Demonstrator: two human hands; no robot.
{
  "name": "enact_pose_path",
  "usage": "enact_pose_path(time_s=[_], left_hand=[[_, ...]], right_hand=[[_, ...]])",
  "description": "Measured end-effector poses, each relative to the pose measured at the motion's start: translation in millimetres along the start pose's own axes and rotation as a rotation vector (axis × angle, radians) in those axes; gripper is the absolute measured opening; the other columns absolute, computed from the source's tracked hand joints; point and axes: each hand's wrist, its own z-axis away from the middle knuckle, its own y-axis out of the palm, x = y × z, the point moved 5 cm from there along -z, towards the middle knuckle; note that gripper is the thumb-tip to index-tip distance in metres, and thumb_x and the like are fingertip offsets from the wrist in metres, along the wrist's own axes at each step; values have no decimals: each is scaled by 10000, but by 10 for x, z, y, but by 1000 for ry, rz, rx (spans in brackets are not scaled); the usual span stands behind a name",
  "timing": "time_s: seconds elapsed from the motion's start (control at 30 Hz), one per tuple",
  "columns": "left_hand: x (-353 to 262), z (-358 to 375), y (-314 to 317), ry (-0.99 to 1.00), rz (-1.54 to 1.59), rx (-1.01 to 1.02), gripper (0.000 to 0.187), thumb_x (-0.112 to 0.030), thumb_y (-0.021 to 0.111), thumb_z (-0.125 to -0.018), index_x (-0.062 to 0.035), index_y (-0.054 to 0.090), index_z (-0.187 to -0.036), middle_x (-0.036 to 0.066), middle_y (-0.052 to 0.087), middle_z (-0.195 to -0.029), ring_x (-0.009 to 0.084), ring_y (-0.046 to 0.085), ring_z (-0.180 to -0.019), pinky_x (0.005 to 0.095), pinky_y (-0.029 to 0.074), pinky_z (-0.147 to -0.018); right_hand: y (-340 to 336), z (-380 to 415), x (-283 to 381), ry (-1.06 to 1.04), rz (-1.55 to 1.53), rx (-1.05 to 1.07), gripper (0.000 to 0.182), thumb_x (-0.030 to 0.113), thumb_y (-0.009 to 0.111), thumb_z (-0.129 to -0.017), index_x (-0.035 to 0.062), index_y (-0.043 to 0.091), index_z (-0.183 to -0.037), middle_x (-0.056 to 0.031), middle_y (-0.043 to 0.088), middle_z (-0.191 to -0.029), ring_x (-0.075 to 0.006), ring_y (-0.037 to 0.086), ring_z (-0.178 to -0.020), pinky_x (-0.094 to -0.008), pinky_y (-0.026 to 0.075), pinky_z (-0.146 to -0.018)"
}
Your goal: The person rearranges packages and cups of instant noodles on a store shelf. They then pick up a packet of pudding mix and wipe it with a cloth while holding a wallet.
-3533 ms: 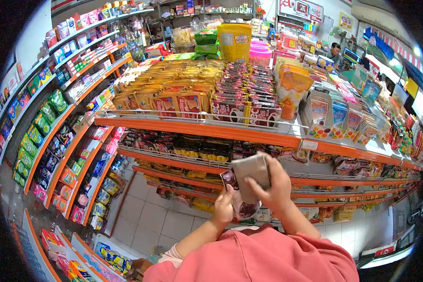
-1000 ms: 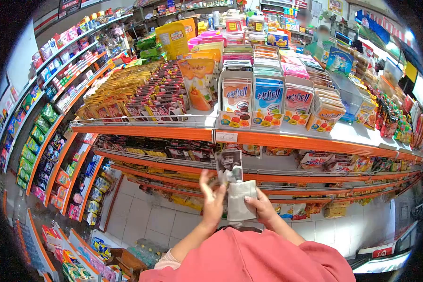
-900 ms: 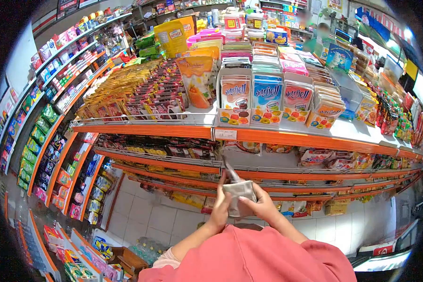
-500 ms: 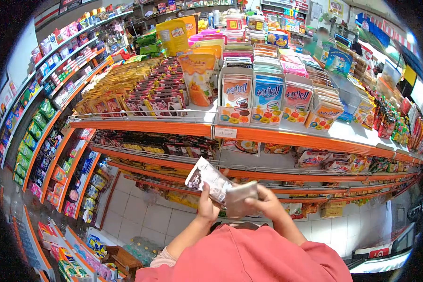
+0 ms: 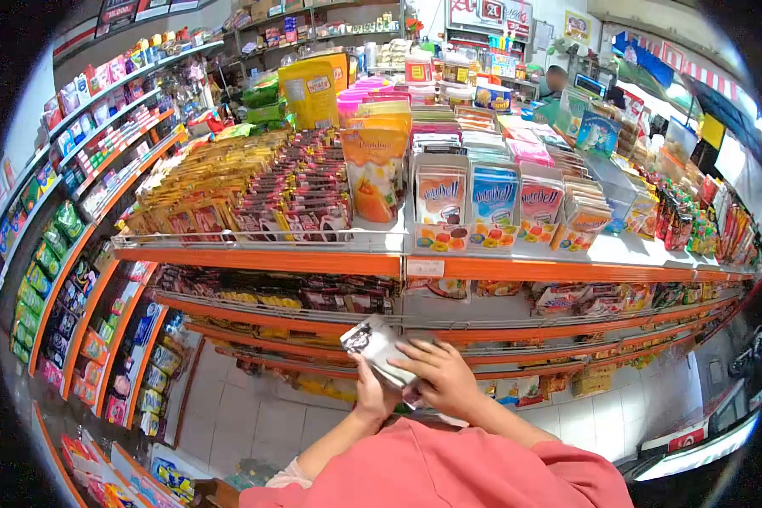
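My left hand (image 5: 371, 391) is closed around a small white sachet (image 5: 372, 341) with dark print at its upper end. Its thumb lies along the near side of the sachet. My right hand (image 5: 444, 372) rests over the sachet's right side, fingers stretched out and slightly apart. Part of the sachet is covered by those fingers. Below them a bit of something darker shows, too small to tell. Both hands are in front of the lower shelves, close to my red top (image 5: 432, 466).
An orange-edged shelf (image 5: 330, 264) runs across ahead, with rows of sachets (image 5: 292, 190), an orange pudding pouch (image 5: 372, 173) and Nutrijell boxes (image 5: 493, 199). More shelving (image 5: 85, 288) stands left. A person (image 5: 554, 93) is at the back right.
My right hand, which held a greyish packet beside the white sachet, now lies across the sachet with its fingers extended. The greyish packet is no longer clearly visible. The view has shifted slightly.
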Motion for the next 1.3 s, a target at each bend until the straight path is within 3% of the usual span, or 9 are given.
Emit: enact_pose_path(time_s=[0.17, 0.2, 0.37, 0.4, 0.5, 0.7, 0.83, 1.0, 1.3], left_hand=[[-301, -122, -160, 131, 46, 69, 783, -654, 178, -909, -49, 300, -1391, 116, 450, -1340, 266, 484, -1188, 410, 423, -984], [-268, -123, -193, 93, -111, 81, 803, -680, 187, -891, -62, 319, -1387, 108, 473, -1315, 252, 492, -1182, 401, 426, -979], [-129, -42, -189, 24, -480, 202, 797, -700, 262, -879, -110, 284, -1414, 82, 384, -1397, 224, 405, -1270, 399, 351, -1041], [-48, -106, -468, 87, -586, 237, 647, -534, 346, -921, -98, 311, -1398, 96, 417, -1364, 241, 423, -1252, 387, 356, -1030], [-393, -99, -259, -98, 273, 379, 728, -638, 291, -914, -89, 320, -1392, 124, 436, -1353, 284, 458, -1211, 409, 370, -1016], [-854, -47, -183, 288, -18, -2, 751, -649, 284, -903, -101, 284, -1417, 88, 406, -1392, 277, 411, -1259, 426, 351, -1034], [-742, 87, -16, 133, 62, 184, 752, -629, 392, -886, -120, 258, -1423, 56, 394, -1382, 222, 425, -1228, 405, 348, -1032], [-828, 146, 163, 189, -75, 216, 773, -209, 726, -798, -126, 279, -1423, 65, 484, -1275, 227, 488, -1155, 388, 408, -970], [-937, 98, 293, 438, -625, 126, 299, 78, 608, -821, -39, 513, -1080, 125, 611, -1123, 223, 614, -996, 352, 501, -861]], right_hand=[[-115, 178, -88, 213, -138, 221, 453, 118, 635, -761, 194, 599, -1207, -68, 596, -1226, -286, 568, -1110, -461, 383, -999], [-312, 71, -122, 253, -229, -35, 441, 113, 630, -750, 153, 610, -1189, -90, 628, -1165, -288, 599, -1067, -469, 398, -985], [-67, -383, 343, 10, -212, -110, 550, 76, 633, -688, 157, 577, -1230, -123, 438, -1399, -340, 357, -1322, -432, 296, -1057], [95, -398, 405, -24, -76, -90, 588, 94, 635, -691, 181, 545, -1266, -108, 409, -1423, -344, 326, -1340, -459, 282, -1060], [326, -325, 384, -62, -60, -27, 647, 132, 641, -705, 208, 481, -1328, -88, 347, -1465, -336, 300, -1355, -468, 295, -1040], [411, -64, 332, 13, -195, -19, 670, 198, 710, -706, 180, 466, -1329, -106, 370, -1443, -345, 354, -1313, -466, 310, -1024], [401, -145, 314, 158, -240, -172, 795, 230, 768, -667, 125, 375, -1350, -139, 400, -1401, -356, 416, -1255, -438, 333, -1019], [575, 96, 25, 344, -798, -178, 803, 205, 832, -666, 60, 389, -1320, -124, 505, -1301, -211, 508, -1169, -364, 385, -990], [627, 222, -200, 726, -1305, -336, 645, 169, 744, -779, 62, 397, -1312, -58, 530, -1228, -151, 527, -1080, -317, 438, -904]])
